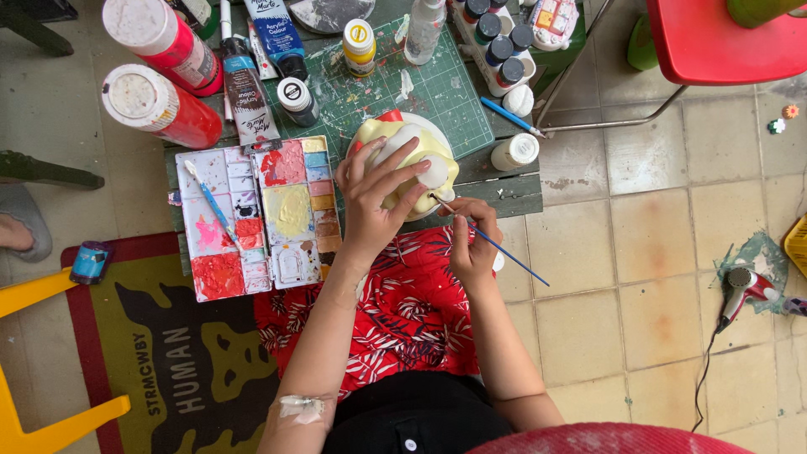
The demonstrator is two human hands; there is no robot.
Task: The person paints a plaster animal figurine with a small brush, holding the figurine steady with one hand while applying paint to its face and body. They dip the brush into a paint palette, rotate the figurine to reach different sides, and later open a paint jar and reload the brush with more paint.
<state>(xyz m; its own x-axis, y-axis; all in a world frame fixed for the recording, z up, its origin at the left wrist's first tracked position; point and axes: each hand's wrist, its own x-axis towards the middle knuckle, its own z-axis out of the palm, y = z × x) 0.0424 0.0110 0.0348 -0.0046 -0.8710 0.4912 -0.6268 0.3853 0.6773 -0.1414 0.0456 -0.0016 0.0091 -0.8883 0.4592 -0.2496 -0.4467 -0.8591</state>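
Note:
My left hand (376,197) grips a white and yellow figurine (424,155) with a red top, which rests on a white plate (437,126) at the front of a low table. My right hand (473,240) holds a thin blue paintbrush (504,252), its tip touching the figurine's white lower right side. An open paint palette (256,214) with red, yellow, pink and brown patches lies just left of my left hand, and a second blue brush (210,202) lies across it.
A green cutting mat (445,84) carries paint tubes, small bottles and a yellow-capped jar (360,42). Two red cans (160,105) stand at the table's left. A red chair (723,42), a hair dryer (744,290) on the tiled floor and yellow furniture (34,353) surround me.

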